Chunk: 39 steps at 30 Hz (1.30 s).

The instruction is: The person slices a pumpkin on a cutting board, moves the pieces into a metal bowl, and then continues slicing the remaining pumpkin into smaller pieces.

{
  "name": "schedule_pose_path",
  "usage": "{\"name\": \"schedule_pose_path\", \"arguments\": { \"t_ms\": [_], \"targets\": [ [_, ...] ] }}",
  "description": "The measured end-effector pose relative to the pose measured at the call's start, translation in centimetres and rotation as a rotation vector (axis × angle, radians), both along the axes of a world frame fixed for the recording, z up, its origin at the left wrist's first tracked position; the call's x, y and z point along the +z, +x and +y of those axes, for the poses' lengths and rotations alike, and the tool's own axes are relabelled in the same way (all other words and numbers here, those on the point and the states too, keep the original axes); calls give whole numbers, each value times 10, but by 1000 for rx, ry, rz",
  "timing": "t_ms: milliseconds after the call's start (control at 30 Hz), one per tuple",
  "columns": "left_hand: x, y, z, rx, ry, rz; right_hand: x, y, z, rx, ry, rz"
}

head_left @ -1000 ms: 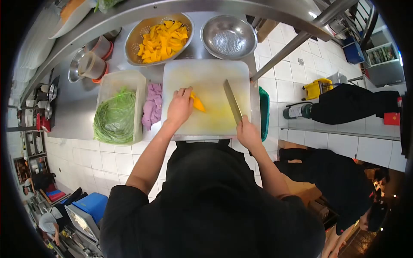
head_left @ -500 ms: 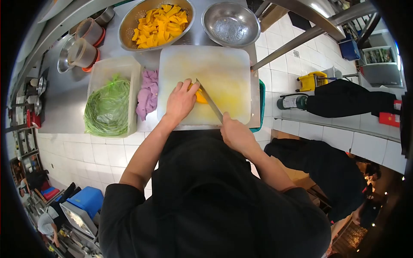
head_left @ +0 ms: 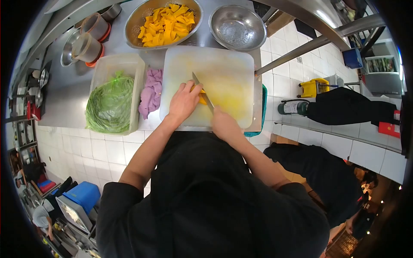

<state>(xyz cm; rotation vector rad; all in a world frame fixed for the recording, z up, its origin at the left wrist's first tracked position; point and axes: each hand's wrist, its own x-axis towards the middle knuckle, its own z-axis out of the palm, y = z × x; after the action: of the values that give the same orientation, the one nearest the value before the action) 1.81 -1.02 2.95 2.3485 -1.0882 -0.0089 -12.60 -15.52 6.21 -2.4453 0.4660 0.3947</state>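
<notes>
Orange wedge of squash-like vegetable [head_left: 201, 97] is lying near the middle of the white plastic cutting board [head_left: 232, 73], and I am seeing it mostly covered by my left hand [head_left: 184, 102]. Nearest to me, my right hand [head_left: 224, 124] is wrapping fully around the handle of the long steel kitchen knife [head_left: 202, 92], whose blade is angling up and leftward across the wedge, touching it beside my left fingertips. My left hand is pressing down on the wedge with fingers curled, pinning it to the board. Just left of the board, a crumpled purple cloth [head_left: 150, 92] is lying on the steel counter [head_left: 69, 99], and beside that a translucent rectangular tub of green leafy strands [head_left: 112, 101] is sitting. Farther back, a round metal colander filled with cut orange pieces [head_left: 165, 21] is standing behind the board, with an empty round steel bowl [head_left: 238, 26] to its right. At the far left, stacked clear plastic jugs with orange bases [head_left: 89, 41] are standing near the counter's back edge
</notes>
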Motion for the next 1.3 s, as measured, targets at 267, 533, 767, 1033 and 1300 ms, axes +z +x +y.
{"name": "schedule_pose_path", "arguments": {
  "t_ms": [267,533,767,1033,1300],
  "targets": [
    [-3,3,5,76,-38,117,22,21,-4,10,62,-33],
    [-8,5,9,130,-111,216,-3,49,-2,6,65,-116],
    [-11,-1,12,174,-170,300,-40,43,16,22,20,-159],
    [-17,-1,13,232,-238,321,-2,43,13,31,60,-96],
    [-27,2,26,298,-296,652,-33,67,-5,27,113,-91]
  ]
}}
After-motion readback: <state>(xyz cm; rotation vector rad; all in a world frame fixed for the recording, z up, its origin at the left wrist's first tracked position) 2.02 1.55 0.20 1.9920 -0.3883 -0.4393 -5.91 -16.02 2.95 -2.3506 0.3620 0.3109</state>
